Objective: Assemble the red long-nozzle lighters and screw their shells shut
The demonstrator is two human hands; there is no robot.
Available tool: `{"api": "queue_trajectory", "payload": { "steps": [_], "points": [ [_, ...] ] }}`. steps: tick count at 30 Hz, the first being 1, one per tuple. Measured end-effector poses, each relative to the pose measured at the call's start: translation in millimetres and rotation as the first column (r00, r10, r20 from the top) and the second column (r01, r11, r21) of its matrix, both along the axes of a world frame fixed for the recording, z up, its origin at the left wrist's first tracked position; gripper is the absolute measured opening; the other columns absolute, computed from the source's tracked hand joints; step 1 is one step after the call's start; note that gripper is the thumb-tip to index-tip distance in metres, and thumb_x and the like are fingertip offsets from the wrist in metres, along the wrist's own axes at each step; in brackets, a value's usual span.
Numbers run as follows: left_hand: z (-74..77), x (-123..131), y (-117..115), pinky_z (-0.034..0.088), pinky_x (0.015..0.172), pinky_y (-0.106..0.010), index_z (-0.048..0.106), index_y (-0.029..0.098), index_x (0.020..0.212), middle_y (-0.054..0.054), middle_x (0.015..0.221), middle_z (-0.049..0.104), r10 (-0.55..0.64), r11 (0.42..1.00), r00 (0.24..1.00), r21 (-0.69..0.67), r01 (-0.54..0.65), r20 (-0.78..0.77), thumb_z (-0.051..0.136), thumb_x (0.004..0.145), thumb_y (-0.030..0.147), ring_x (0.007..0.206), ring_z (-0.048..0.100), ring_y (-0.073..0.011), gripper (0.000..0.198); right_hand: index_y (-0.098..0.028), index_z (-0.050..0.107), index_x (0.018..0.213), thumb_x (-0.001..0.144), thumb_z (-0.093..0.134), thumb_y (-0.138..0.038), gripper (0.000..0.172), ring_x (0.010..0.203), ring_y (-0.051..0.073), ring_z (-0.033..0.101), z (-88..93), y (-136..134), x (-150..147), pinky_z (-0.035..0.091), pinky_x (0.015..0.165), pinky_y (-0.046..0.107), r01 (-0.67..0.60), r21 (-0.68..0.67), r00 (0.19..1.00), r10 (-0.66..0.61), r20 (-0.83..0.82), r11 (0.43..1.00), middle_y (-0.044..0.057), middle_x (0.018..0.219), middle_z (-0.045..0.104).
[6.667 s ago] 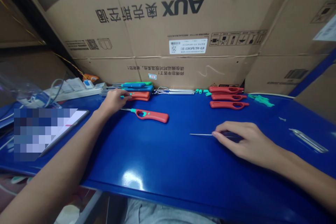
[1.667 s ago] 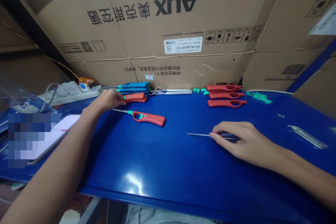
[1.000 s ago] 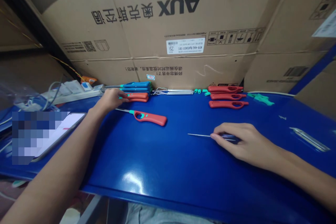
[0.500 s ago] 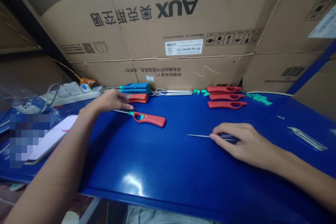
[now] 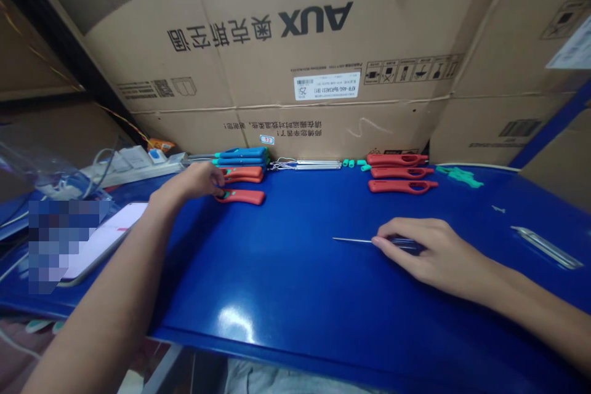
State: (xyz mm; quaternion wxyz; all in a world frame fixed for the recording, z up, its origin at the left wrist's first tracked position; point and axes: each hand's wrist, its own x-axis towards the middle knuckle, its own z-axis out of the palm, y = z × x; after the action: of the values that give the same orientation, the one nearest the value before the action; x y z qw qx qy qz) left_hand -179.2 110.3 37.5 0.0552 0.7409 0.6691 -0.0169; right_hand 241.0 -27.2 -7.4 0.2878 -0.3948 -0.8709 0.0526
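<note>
Blue metal bench [image 5: 286, 283] pushed against stacked cardboard cartons, the AUX carton [image 5: 314, 31] behind it.

Left hand [image 5: 196, 180]: half curled, palm down, fingertips dropping to the teal end of a red lighter [image 5: 244, 197] lying flat near the back of the bench. Contact looks likely, but I cannot tell whether it has a real grip. The lighter's nose is hidden under the fingers.

Right hand [image 5: 429, 252]: fingers closed around the dark grip of a thin steel rod [image 5: 353, 239], which lies nearly flat, tip pointing left toward the open bench. The heel of the hand sits low over the surface.

Just behind the left hand, a stack of blue lighters [image 5: 240, 152] sits on a stack of red ones [image 5: 242, 174], close to the cartons. Further right along the same back edge: a bundle of metal rods [image 5: 305, 165], small teal caps [image 5: 351, 163], three red lighter bodies [image 5: 401, 173], then loose teal pieces [image 5: 459, 176]. A metal strip [image 5: 547, 247] lies right of the right hand.

A wide stretch of open bench runs between the hands and toward the front edge. Far left: a phone [image 5: 106, 234], partly blurred, and a power strip [image 5: 138, 167].
</note>
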Motion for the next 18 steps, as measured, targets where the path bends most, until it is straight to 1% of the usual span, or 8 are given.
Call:
{"api": "queue_trajectory", "payload": {
  "steps": [3, 6, 8, 10, 12, 15, 18],
  "points": [
    [4.4, -11.1, -2.2, 0.041, 0.066, -0.027, 0.069, 0.016, 0.08, -0.003, 0.078, 0.07, 0.04, 0.999, 0.999, 0.027, -0.04, -0.018, 0.059, 0.061, 0.024, 0.076, 0.06, -0.0207, 0.023, -0.021, 0.065, 0.085, 0.093, 0.052, -0.027, 0.016, 0.067, 0.012, 0.067, -0.8, 0.1, 0.7, 0.05, 0.063, 0.022, 0.005, -0.002, 1.0, -0.005, -0.001, 1.0, 0.0, 0.079, 0.071],
    [6.0, -10.1, -5.6, 0.042, 0.064, -0.027, 0.069, 0.016, 0.077, -0.004, 0.075, 0.069, 0.035, 0.999, 0.999, -0.015, -0.035, -0.008, 0.058, 0.064, 0.03, 0.074, 0.061, -0.0208, 0.022, -0.022, 0.065, 0.085, 0.093, 0.052, -0.027, 0.016, 0.067, 0.012, 0.067, -1.0, 0.4, 0.8, 0.05, 0.062, 0.022, 0.008, 0.004, 1.0, -0.008, 0.0, 1.0, -0.001, 0.079, 0.071],
    [4.2, -6.3, -5.7, 0.043, 0.063, -0.027, 0.069, 0.018, 0.077, -0.004, 0.075, 0.07, 0.03, 0.999, 1.0, -0.041, -0.03, -0.001, 0.061, 0.064, 0.04, 0.074, 0.062, -0.0218, 0.027, -0.022, 0.065, 0.084, 0.093, 0.052, -0.026, 0.016, 0.066, 0.012, 0.067, -0.7, 0.4, 0.5, 0.05, 0.062, 0.022, 0.007, 0.008, 1.0, -0.007, -0.001, 1.0, -0.001, 0.078, 0.071],
    [0.5, -2.8, -3.7, 0.043, 0.062, -0.027, 0.069, 0.019, 0.075, -0.005, 0.075, 0.07, 0.027, 0.998, 1.0, -0.049, -0.027, -0.002, 0.063, 0.06, 0.047, 0.074, 0.063, -0.023, 0.032, -0.021, 0.065, 0.084, 0.093, 0.052, -0.026, 0.016, 0.066, 0.012, 0.067, -0.4, 0.4, 0.1, 0.05, 0.062, 0.022, 0.005, 0.011, 1.0, -0.005, -0.002, 1.0, -0.001, 0.078, 0.071],
    [-3.7, -0.6, -0.7, 0.043, 0.062, -0.028, 0.067, 0.02, 0.072, -0.006, 0.073, 0.069, 0.023, 0.999, 1.0, -0.042, -0.023, -0.009, 0.064, 0.058, 0.048, 0.073, 0.063, -0.024, 0.031, -0.021, 0.065, 0.085, 0.093, 0.052, -0.026, 0.016, 0.066, 0.012, 0.067, -0.3, 0.4, 0.0, 0.049, 0.062, 0.022, 0.003, 0.013, 1.0, -0.003, -0.001, 1.0, -0.001, 0.078, 0.071],
    [-8.6, -0.2, 3.1, 0.044, 0.063, -0.029, 0.066, 0.021, 0.071, -0.007, 0.074, 0.069, 0.009, 1.0, 1.0, -0.025, -0.009, -0.01, 0.062, 0.059, 0.047, 0.073, 0.063, -0.0249, 0.029, -0.021, 0.065, 0.085, 0.093, 0.053, -0.026, 0.015, 0.067, 0.012, 0.067, -0.3, 0.5, 0.2, 0.049, 0.063, 0.022, 0.002, 0.012, 1.0, -0.002, 0.002, 1.0, -0.001, 0.078, 0.071],
    [-10.5, -0.8, 4.7, 0.045, 0.065, -0.03, 0.065, 0.021, 0.071, -0.007, 0.076, 0.07, -0.007, 1.0, 1.0, -0.008, 0.007, -0.003, 0.06, 0.06, 0.048, 0.074, 0.063, -0.0253, 0.03, -0.021, 0.066, 0.085, 0.093, 0.052, -0.026, 0.016, 0.067, 0.012, 0.067, -0.4, 0.8, 0.5, 0.05, 0.063, 0.023, 0.006, 0.007, 1.0, -0.006, 0.003, 1.0, -0.001, 0.079, 0.072]
  ]
}}
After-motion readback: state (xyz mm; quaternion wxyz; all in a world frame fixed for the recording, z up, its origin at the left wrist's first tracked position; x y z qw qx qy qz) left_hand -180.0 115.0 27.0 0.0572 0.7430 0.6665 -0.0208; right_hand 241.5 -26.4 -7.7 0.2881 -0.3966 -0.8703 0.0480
